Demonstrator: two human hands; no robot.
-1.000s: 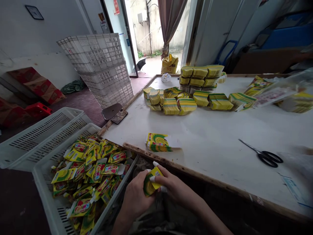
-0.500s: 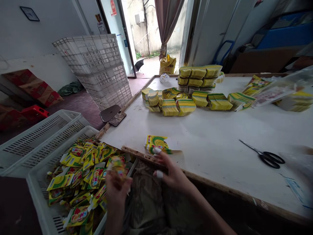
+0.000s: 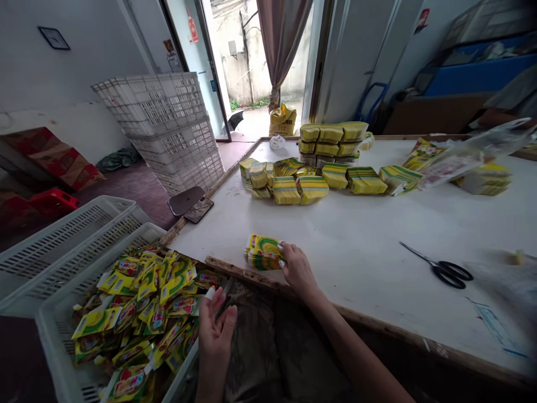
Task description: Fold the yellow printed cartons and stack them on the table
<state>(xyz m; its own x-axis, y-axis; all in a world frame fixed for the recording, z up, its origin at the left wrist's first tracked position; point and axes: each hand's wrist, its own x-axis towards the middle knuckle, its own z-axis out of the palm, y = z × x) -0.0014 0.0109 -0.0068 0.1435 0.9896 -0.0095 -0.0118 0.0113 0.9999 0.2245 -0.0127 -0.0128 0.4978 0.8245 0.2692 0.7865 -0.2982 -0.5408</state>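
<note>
My right hand point(image 3: 298, 272) is at the right end of a short stack of flat yellow-and-green printed cartons point(image 3: 262, 252) near the table's front edge. Its thumb and fingers are closed on the end of the top carton; white coverings show on some fingertips. My left hand point(image 3: 216, 333) is held over the side of a white plastic crate point(image 3: 50, 330), palm up, fingers apart, with nothing in it. Many small yellow-green printed cartons point(image 3: 157, 296) lie heaped in that crate.
Bundled yellow cartons point(image 3: 301, 190) stand across the white table point(image 3: 356, 229), with taller stacks point(image 3: 333, 140) behind. Black-handled scissors point(image 3: 447, 271), a plastic bag point(image 3: 465, 159) and a phone point(image 3: 198, 210) lie there too. Stacked white crates point(image 3: 168, 129) rise at left.
My left hand has let go of a carton over the crate and opened. My right hand has moved slightly right and closed on the carton at the stack, whose white flap is now hidden.
</note>
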